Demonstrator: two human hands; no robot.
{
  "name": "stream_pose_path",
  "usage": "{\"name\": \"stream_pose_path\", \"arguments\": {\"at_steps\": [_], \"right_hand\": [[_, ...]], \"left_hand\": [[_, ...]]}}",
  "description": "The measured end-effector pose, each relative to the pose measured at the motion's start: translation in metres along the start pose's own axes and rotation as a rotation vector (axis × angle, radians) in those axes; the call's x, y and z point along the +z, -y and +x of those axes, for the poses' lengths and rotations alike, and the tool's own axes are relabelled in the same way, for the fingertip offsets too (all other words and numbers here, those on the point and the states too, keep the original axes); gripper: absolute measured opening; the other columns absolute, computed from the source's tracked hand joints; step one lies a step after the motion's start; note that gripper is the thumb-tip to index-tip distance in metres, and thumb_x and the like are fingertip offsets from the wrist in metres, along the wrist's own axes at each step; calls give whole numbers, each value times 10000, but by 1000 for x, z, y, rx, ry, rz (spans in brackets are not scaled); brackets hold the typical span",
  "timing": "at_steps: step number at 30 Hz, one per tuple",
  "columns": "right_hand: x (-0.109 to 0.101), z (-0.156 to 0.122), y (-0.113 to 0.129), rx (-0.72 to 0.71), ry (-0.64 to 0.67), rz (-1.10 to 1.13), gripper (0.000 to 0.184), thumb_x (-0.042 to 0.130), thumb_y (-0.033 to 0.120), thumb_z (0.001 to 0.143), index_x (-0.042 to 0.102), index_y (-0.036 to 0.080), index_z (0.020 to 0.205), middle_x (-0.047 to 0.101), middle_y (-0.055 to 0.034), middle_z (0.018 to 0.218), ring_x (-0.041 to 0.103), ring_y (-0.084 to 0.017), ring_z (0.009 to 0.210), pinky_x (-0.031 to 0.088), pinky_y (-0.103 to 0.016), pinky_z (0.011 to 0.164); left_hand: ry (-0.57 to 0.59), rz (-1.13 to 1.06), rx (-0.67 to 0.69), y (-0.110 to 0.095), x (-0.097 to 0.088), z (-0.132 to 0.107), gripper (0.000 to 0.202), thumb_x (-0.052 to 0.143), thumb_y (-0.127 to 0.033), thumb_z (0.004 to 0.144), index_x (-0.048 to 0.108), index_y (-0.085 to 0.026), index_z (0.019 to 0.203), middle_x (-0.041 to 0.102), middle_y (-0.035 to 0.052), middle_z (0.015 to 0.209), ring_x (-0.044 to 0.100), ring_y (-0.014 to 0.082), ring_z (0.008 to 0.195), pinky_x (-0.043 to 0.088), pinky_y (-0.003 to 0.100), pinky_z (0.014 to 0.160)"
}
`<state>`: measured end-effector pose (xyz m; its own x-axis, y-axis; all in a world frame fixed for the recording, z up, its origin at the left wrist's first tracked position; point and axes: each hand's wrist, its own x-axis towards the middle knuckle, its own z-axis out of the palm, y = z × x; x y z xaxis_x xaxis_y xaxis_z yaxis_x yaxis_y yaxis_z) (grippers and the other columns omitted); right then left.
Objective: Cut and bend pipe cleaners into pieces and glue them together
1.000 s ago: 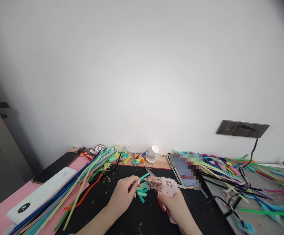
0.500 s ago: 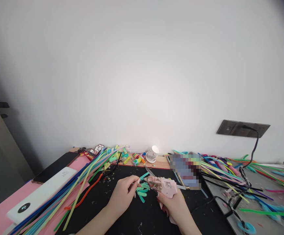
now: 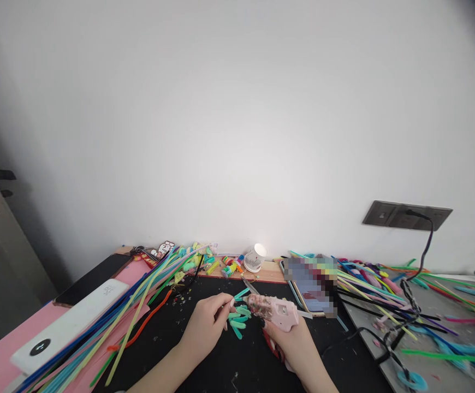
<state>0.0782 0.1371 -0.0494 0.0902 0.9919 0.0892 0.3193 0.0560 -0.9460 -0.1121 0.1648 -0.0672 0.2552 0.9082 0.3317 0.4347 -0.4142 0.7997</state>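
Observation:
My right hand (image 3: 292,338) is wrapped round a pink hot glue gun (image 3: 280,313) with a clear glue stick poking from its back end. The gun's crusted nozzle points left, close to the fingertips of my left hand (image 3: 209,323). Those fingertips are pinched on a short teal pipe cleaner piece (image 3: 242,293), partly hidden by the fingers. Just below lie several cut green and teal pipe cleaner pieces (image 3: 237,323) on the black mat (image 3: 217,371). A dark red shape shows under my right fingers; I cannot make out what it is.
Long pipe cleaners (image 3: 98,335) lie along the left, beside a white power bank (image 3: 71,322) and a dark tablet (image 3: 92,278). Behind stand a paper cup (image 3: 256,257) and scissor blades (image 3: 249,284). Rightward are a phone (image 3: 315,297) and black cables (image 3: 393,338) running to a wall socket (image 3: 407,214).
The glue gun has tilted slightly and shifted a little to the right at its rear, with my right fingers curling closer round its grip. My left hand has hardly moved.

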Motion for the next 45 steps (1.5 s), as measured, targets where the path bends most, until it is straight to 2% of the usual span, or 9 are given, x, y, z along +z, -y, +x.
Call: {"name": "stream_pose_path", "arguments": {"at_steps": [6,10,15,24,31,37,45], "right_hand": [[-1,3,-9,17,-7,-52,312,605,226,622,634,116,913,680,-101,914,602,-273,887,475,-320,746],[-1,5,-13,-24,5,-38,339,608,222,630,622,119,952,665,-105,957,605,-263,881,466,-331,778],[-2,5,-14,-23,-32,-69,328,603,221,621,622,120,933,670,-104,930,609,-263,864,463,-344,787],[-2,4,-7,-10,-52,-109,280,584,225,627,601,143,894,674,-83,891,609,-250,855,468,-305,745],[-3,4,-6,-19,-53,-164,241,563,260,624,568,167,846,657,-57,812,612,-235,764,460,-299,688],[0,3,-7,-68,-81,-255,122,539,250,644,484,193,737,591,-11,701,581,-188,655,445,-267,614],[4,0,-17,-161,-102,-299,170,562,234,644,416,212,728,535,35,650,512,-129,557,414,-201,516]], "left_hand": [[-2,2,4,1,1,0,283,322,-277,868,560,-185,745,617,2,712,519,94,467,406,189,512],[-2,-7,-1,1,1,1,267,333,-265,866,558,-188,746,617,-4,714,515,92,468,399,183,506],[-3,-7,-2,3,1,0,267,333,-261,867,559,-187,746,614,-6,716,513,92,471,393,184,509],[-7,-21,-6,2,1,1,269,338,-268,871,565,-183,755,606,-6,718,513,90,476,392,185,512],[-15,-38,-15,2,0,1,275,335,-274,870,564,-180,750,608,-6,718,509,91,470,393,186,504],[-15,-49,-21,3,2,1,274,340,-280,872,565,-179,751,601,-8,711,509,90,465,391,185,501],[-4,-39,1,2,2,1,255,350,-255,867,559,-179,744,603,-11,703,512,86,464,386,180,500]]}}
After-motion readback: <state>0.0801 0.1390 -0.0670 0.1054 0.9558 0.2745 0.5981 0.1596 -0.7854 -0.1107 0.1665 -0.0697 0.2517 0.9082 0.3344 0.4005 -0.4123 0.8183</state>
